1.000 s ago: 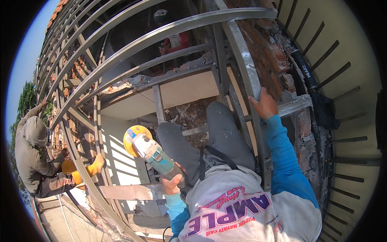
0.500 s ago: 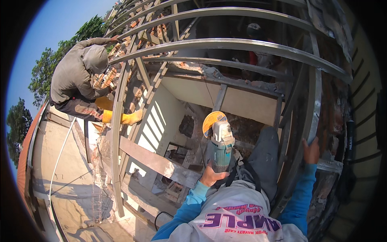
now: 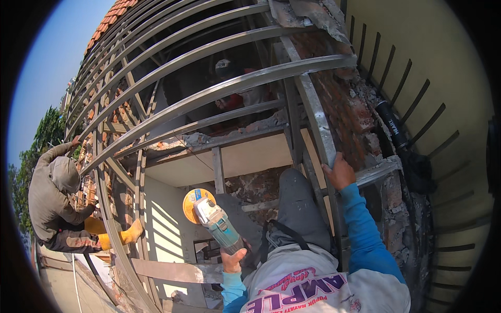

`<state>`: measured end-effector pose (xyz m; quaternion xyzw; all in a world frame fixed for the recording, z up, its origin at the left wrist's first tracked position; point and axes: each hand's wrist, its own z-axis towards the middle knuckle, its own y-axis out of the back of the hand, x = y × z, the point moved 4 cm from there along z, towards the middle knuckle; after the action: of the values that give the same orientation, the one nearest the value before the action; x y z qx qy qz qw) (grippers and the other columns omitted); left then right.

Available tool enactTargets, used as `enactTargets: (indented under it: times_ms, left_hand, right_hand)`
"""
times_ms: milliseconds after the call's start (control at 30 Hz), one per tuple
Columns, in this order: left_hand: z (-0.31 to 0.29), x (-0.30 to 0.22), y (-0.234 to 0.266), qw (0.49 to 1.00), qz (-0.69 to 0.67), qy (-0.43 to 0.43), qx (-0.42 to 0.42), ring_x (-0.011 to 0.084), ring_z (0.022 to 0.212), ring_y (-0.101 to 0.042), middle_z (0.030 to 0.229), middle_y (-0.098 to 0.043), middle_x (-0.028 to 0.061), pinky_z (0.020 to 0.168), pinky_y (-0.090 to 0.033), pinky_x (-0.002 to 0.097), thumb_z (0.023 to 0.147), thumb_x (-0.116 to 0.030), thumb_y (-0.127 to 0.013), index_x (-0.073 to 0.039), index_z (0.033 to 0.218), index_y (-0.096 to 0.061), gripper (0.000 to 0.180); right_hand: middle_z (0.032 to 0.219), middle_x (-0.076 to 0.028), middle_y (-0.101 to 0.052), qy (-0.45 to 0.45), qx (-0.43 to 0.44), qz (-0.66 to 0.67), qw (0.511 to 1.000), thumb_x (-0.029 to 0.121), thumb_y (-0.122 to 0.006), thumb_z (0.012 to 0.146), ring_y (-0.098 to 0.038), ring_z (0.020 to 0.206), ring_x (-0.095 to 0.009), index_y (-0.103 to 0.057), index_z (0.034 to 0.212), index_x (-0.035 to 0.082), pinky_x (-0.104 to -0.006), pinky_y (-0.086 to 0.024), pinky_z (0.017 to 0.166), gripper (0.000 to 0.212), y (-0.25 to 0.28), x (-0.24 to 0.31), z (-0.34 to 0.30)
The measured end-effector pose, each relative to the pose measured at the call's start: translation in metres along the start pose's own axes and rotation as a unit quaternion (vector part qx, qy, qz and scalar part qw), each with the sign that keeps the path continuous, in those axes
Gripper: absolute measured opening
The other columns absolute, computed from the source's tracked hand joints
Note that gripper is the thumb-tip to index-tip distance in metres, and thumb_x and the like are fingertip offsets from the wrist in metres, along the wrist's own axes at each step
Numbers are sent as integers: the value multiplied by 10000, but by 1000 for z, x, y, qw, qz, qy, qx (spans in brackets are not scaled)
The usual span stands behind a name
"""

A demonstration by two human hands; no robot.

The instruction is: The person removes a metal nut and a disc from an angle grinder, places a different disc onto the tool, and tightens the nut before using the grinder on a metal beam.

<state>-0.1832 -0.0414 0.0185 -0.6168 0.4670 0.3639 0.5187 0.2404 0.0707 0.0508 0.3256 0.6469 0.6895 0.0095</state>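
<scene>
My left hand (image 3: 233, 259) is closed round the rear body of a teal angle grinder (image 3: 221, 229), held up in front of my lap. Its orange-yellow disc (image 3: 195, 205) points away to the far left; whether it spins I cannot tell. With my right hand (image 3: 340, 172) I grip a grey metal roof beam (image 3: 316, 112), which slopes from the far side down beside my right leg. The fingers wrap over the beam's edge and are partly hidden behind it. Both my arms wear blue sleeves.
A hooded person (image 3: 55, 193) in yellow boots sits on the frame at left, one hand on a beam. Another person (image 3: 237, 86) is in shadow beyond the metal battens (image 3: 219, 86). Broken brick wall (image 3: 344, 99) lines the right. A deep drop into a room opens below.
The view has swung to the right, so the frame and hooded person appear farther left. The grinder is now tilted more to the left. My right hand still grips the beam.
</scene>
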Motion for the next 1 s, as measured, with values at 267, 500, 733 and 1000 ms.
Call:
enactTargets:
  times_ms: [267, 500, 733, 1000]
  left_hand:
    - [5, 12, 2, 1000, 1, 7, 10, 220, 738, -649, 874, -630, 104, 668, -550, 343, 633, -248, -837, 17, 1062, -559, 575]
    - [-1, 29, 10, 999, -6, 30, 38, 210, 755, -656, 867, -650, 99, 692, -539, 325, 642, -151, -838, 18, 1026, -590, 487]
    - [5, 30, 3, 996, -20, 46, 71, 215, 756, -658, 864, -656, 104, 699, -542, 330, 660, -127, -823, 20, 1021, -598, 451]
    - [2, 29, 5, 996, 9, 57, 74, 197, 782, -657, 868, -666, 90, 734, -526, 317, 675, -176, -811, 8, 1018, -622, 433]
  right_hand:
    - [985, -323, -628, -18, 16, 3, 1000, 334, -655, 854, -620, 909, -475, -426, 1084, -47, -527, -495, 797, 500, 7, -4, -6]
    - [946, -319, -635, -8, -1, -1, 1000, 334, -653, 853, -625, 883, -475, -433, 1084, -57, -529, -497, 788, 504, 9, -1, -10]
    - [925, -310, -644, -17, 3, -12, 1000, 365, -643, 854, -634, 864, -469, -444, 1074, -51, -530, -500, 780, 512, 12, -2, -7]
    - [967, -338, -630, -9, -26, -38, 999, 395, -656, 849, -613, 922, -486, -451, 1079, -42, -530, -493, 801, 535, 5, -2, -4]
